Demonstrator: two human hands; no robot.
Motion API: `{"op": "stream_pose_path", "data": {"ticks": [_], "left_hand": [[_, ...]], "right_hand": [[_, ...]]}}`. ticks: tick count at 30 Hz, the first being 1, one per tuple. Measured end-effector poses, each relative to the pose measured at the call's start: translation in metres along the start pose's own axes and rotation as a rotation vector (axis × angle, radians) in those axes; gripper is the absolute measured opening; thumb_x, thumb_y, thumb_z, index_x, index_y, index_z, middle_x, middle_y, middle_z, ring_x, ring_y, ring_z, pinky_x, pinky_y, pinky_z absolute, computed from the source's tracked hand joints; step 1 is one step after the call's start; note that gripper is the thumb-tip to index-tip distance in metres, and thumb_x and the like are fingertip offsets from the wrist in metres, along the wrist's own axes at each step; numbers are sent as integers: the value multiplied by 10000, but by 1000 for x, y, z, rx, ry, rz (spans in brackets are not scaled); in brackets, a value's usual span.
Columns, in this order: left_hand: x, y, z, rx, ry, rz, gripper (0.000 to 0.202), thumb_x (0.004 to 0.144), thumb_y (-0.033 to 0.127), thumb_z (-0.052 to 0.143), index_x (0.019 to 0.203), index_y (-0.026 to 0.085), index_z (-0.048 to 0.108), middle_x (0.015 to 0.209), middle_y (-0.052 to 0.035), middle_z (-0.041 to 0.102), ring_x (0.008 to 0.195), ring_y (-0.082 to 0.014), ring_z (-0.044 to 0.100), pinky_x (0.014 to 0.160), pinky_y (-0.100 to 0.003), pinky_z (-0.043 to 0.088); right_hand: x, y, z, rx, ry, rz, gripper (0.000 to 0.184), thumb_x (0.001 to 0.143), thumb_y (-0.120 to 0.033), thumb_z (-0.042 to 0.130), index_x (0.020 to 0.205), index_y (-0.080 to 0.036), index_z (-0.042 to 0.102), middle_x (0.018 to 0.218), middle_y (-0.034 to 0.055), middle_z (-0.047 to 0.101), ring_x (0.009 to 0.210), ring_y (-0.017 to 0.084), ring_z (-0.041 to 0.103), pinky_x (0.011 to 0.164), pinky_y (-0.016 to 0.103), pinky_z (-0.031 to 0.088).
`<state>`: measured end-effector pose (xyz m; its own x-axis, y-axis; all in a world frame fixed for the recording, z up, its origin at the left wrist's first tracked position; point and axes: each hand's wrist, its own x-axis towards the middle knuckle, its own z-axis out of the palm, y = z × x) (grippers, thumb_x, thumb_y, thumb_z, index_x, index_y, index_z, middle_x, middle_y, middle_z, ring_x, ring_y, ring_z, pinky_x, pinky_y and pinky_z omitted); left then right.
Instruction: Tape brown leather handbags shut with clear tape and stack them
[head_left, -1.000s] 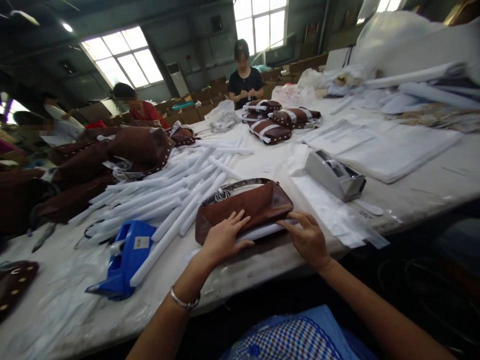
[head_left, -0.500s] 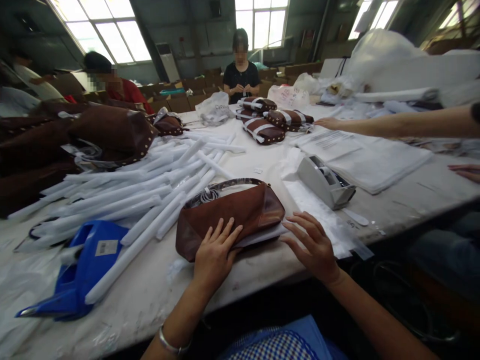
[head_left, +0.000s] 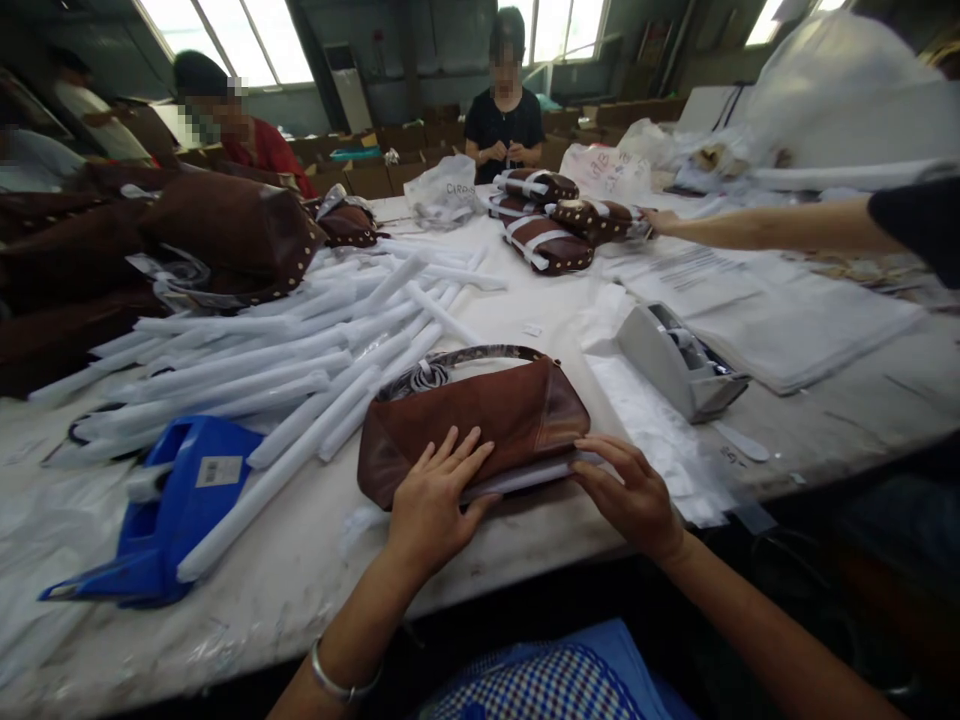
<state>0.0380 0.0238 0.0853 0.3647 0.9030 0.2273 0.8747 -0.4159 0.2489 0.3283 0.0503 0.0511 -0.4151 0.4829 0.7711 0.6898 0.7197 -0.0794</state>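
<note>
A brown leather handbag (head_left: pixel 487 410) lies flat on the white table (head_left: pixel 525 320) right in front of me, its strap curled at the top. My left hand (head_left: pixel 431 500) rests open on the bag's front face, fingers spread. A white paper roll (head_left: pixel 525 472) lies along the bag's near edge. My right hand (head_left: pixel 626 495) touches the right end of that roll, fingers curved over it.
Many white paper rolls (head_left: pixel 300 340) lie left of the bag, with a blue tool (head_left: pixel 172 505) near them. A grey tape dispenser (head_left: pixel 679 360) sits to the right. Wrapped bags (head_left: pixel 551 240) lie further back, where another person's arm (head_left: pixel 750 225) reaches. Brown bags (head_left: pixel 225 235) pile at left.
My right hand has closed in from the loose paper onto the roll at the bag's edge. The other person's arm has reached further left to the wrapped bags.
</note>
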Motion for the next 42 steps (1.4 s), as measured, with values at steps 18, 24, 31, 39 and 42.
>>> {"op": "stream_pose_path", "data": {"ticks": [18, 24, 31, 39, 42], "left_hand": [[-14, 7, 37, 175, 162, 67, 492, 968, 217, 482, 1440, 353, 474, 1524, 25, 442, 1478, -300, 294, 1172, -580, 339], [2, 25, 22, 197, 39, 6, 577, 911, 192, 532, 1476, 259, 434, 1632, -52, 197, 1505, -351, 206, 1140, -635, 348], [2, 17, 45, 179, 70, 88, 666, 933, 126, 412, 1536, 370, 268, 1611, 24, 265, 1524, -304, 130, 1200, -672, 174], [-3, 16, 53, 158, 107, 92, 660, 935, 104, 388, 1530, 370, 280, 1593, 43, 299, 1522, -304, 142, 1203, -669, 173], [-2, 15, 52, 160, 110, 88, 641, 942, 108, 377, 1526, 361, 299, 1597, 49, 286, 1522, -302, 140, 1208, -663, 157]], "right_hand": [[-1, -10, 37, 131, -330, -24, 631, 968, -77, 503, 1502, -378, 355, 1398, -5, 588, 1358, 203, 488, 1227, 504, 265], [-7, -8, 38, 159, -302, -5, 595, 974, -84, 509, 1475, -385, 401, 1359, -4, 620, 1340, 201, 505, 1201, 500, 315], [-1, -10, 33, 210, -310, 28, 572, 959, -89, 513, 1454, -366, 445, 1368, 3, 616, 1349, 211, 498, 1200, 524, 318], [-23, -37, -15, 393, -104, 773, 237, 949, -298, 595, 1163, -292, 696, 1097, 63, 750, 981, 253, 725, 947, 464, 592], [-28, -42, -19, 712, -177, 1243, 385, 910, -450, 635, 1216, -217, 650, 967, 93, 769, 798, 261, 753, 765, 443, 656]]}}
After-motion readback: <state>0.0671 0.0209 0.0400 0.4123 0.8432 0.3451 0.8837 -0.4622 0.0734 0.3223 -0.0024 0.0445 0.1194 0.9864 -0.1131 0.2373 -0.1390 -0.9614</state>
